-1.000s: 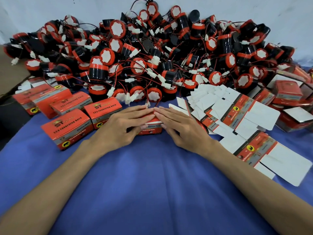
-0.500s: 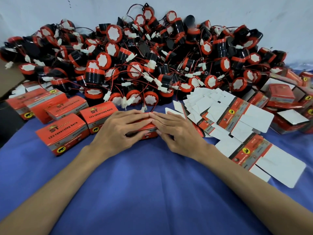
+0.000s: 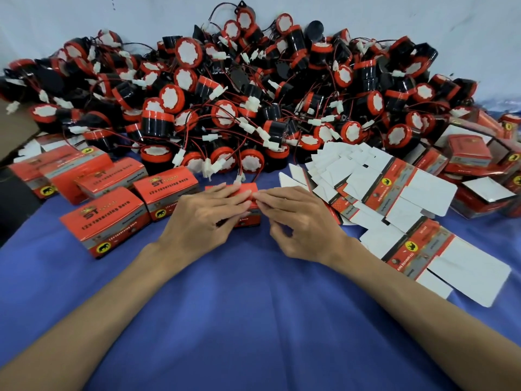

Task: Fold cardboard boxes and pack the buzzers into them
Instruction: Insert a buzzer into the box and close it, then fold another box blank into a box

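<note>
Blue cloth [image 3: 253,320] over the whole table [image 3: 84,292], creased toward the near edge. Behind it, against a pale wall [image 3: 84,18], a wide heap of buzzers [image 3: 253,103]: black drums with red rims and white faces, tangled in red and black wires with white plugs. Right of centre, a fanned spread of flat box blanks [image 3: 394,198], white insides and red printed panels up, running from the foot of the heap toward the near right. Beyond those, at the far right, several folded boxes [image 3: 468,153], some with flaps open. On the left, a cluster of closed red boxes [image 3: 104,221] lying on the cloth, the nearest just beside the left wrist. Further left, at the frame's edge, a slab of brown cardboard [image 3: 14,131].

At the middle, over the red box [image 3: 246,189] in work, the left hand [image 3: 197,221]: fingers straight and flat across the top, thumb low at the near face. At the box's right end, the right hand [image 3: 301,224]: forefinger stretched onto the top and touching the left fingertips, other fingers curled beneath. Cannot tell whether pinching a flap or only pressing.

Sits on the cloth just in front of the heap, between the closed boxes and the blanks, mostly hidden under fingers. Close by its far edge, a white plug [image 3: 239,177] on a wire from the heap; touching or just apart, cannot tell.
</note>
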